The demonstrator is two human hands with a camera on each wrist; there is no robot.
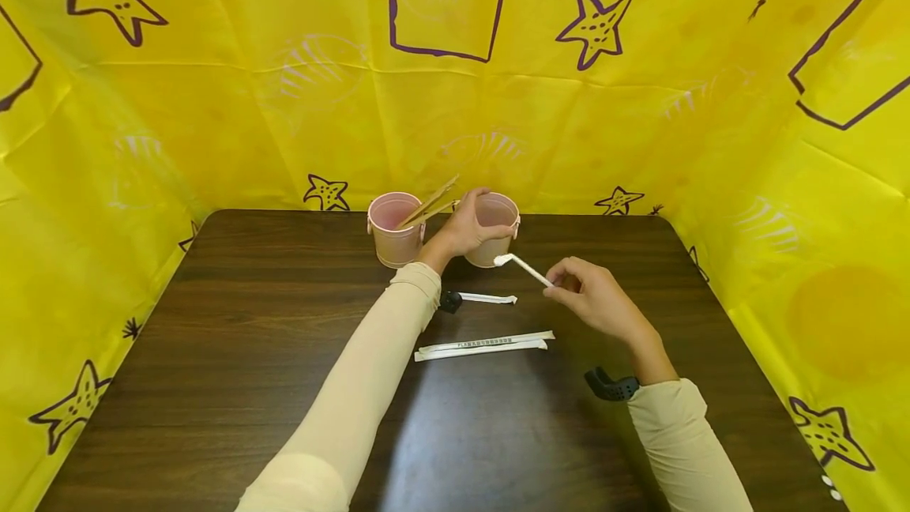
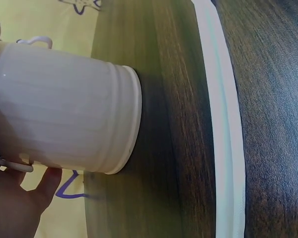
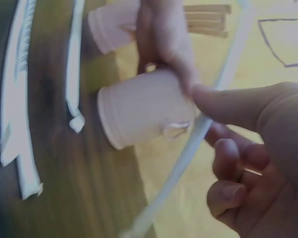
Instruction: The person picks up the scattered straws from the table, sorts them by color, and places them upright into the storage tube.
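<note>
My left hand (image 1: 465, 229) grips the right-hand pink bucket (image 1: 486, 255) at its rim, fingers over the far side and thumb along the near edge. In the left wrist view this bucket (image 2: 64, 109) stands upright on the table, its small handle lugs showing. My right hand (image 1: 596, 297) pinches a white paper-wrapped straw (image 1: 529, 270) between thumb and fingers, in front and to the right of that bucket. The straw's far end is bent and crumpled. In the right wrist view the straw (image 3: 176, 171) passes in front of the bucket (image 3: 144, 109).
A second pink bucket (image 1: 394, 247) stands to the left, with several thin wooden sticks (image 1: 432, 202) leaning out. One wrapped straw (image 1: 490, 299) lies before the buckets, partly behind the left wrist. Two more wrapped straws (image 1: 483, 344) lie nearer. Yellow cloth (image 1: 213, 125) surrounds the dark table.
</note>
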